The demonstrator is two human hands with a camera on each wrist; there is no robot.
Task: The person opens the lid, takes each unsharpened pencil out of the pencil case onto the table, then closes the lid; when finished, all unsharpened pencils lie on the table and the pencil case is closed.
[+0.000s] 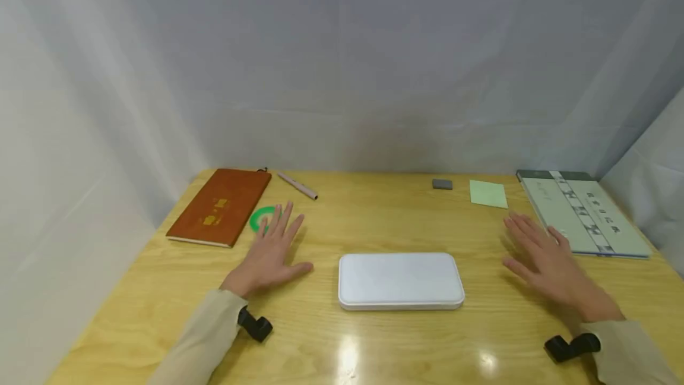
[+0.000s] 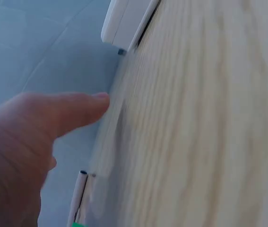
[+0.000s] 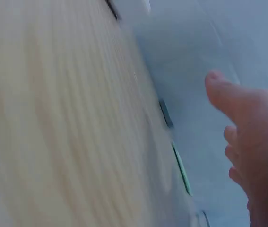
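My left hand (image 1: 269, 254) hovers with spread, straight fingers low over the wooden table, its fingertips overlapping a green tape ring (image 1: 255, 220) in the head view. On the other side, my right hand (image 1: 550, 266) also has its fingers extended and holds nothing; its fingers overlap the near left edge of a pale green book (image 1: 593, 212). Between the two hands lies a flat white rounded case (image 1: 401, 279), apart from both. In the left wrist view the thumb (image 2: 82, 111) points out above the tabletop, and in the right wrist view the other thumb (image 3: 228, 97) sticks up.
A brown notebook (image 1: 214, 201) lies at the left of the table (image 1: 374, 218), with a pen (image 1: 297, 186) beside it. Toward the back right are a small grey block (image 1: 442, 184) and a light green sticky note (image 1: 488, 193). White cloth (image 1: 342, 64) hangs behind.
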